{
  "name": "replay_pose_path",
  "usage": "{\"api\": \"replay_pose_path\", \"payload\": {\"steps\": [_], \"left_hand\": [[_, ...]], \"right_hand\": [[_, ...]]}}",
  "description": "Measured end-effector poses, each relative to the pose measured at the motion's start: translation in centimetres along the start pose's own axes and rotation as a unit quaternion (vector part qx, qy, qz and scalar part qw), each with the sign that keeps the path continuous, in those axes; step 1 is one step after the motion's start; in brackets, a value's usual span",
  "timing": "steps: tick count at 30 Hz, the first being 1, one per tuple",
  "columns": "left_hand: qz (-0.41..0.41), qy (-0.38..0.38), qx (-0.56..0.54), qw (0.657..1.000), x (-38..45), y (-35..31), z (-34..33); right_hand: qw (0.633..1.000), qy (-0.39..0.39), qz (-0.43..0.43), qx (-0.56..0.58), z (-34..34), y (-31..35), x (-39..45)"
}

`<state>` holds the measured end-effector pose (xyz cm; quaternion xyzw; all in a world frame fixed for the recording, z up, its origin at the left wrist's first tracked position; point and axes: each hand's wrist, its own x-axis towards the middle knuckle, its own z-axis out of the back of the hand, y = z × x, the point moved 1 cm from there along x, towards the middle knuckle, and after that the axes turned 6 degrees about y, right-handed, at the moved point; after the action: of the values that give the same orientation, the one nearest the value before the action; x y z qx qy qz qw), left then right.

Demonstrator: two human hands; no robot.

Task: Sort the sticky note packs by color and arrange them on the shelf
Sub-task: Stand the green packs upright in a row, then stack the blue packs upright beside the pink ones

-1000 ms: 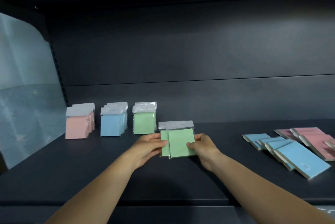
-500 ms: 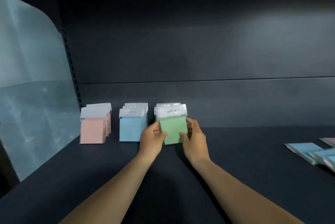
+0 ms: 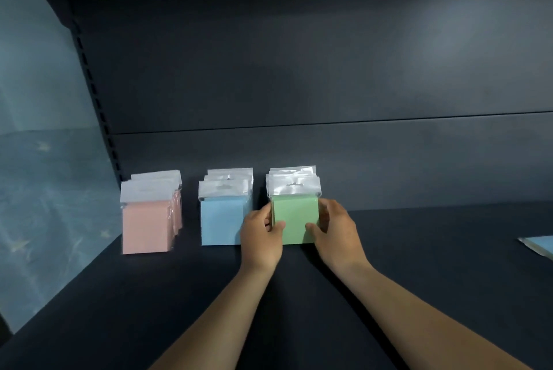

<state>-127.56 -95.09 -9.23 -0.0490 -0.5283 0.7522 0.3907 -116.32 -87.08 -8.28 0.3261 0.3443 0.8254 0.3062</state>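
Head view: two green sticky note packs (image 3: 294, 221) are held upright at the front of the green row, in the middle of the frame. They are gripped from both sides. The left hand (image 3: 261, 238) is curled round their left edge, with the thumb laid on the front. The right hand (image 3: 336, 233) is curled round their right edge, thumb on the front too.

One second ago the same green packs were held lower and nearer, apart from the row, and they were fanned out. Half a second ago they had been carried up to the row. Now they are squared up and stand on the dark shelf (image 3: 419, 250), touching the green packs behind them.

The blue sticky note packs (image 3: 223, 220) stand just left of the green row, partly hidden by the left hand. The pink sticky note packs (image 3: 148, 226) stand further left. Both rows are unchanged.

At the right edge of the frame, only a corner of a flat blue pack (image 3: 538, 245) is seen. Earlier, many flat blue and pink packs were seen there.
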Motion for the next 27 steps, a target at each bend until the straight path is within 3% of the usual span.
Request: {"api": "replay_pose_path", "payload": {"steps": [6,11,14,20,24,27], "left_hand": [[0.019,0.032,0.014,0.999,-0.1,-0.1,0.0],[0.047,0.062,0.015,0.997,-0.7,-0.8,0.8],[0.056,0.09,0.101,0.989,-1.7,-1.2,2.2],[0.026,0.166,0.318,0.933,-5.0,-5.1,3.8],[-0.002,0.195,0.375,0.906,-8.0,-10.0,1.6],[-0.016,0.193,0.377,0.906,-10.4,-14.0,-1.7]], "right_hand": [[0.997,0.03,0.012,-0.072,-0.3,0.4,-0.1],[0.997,0.044,-0.005,-0.063,0.3,0.5,-0.4],[0.996,0.043,-0.022,-0.077,2.0,0.2,-1.0],[0.962,0.094,0.019,-0.254,10.8,-1.5,-3.7],[0.935,0.147,0.021,-0.322,18.3,-3.1,-6.7],[0.925,0.153,0.028,-0.348,23.9,-4.5,-9.2]]}}
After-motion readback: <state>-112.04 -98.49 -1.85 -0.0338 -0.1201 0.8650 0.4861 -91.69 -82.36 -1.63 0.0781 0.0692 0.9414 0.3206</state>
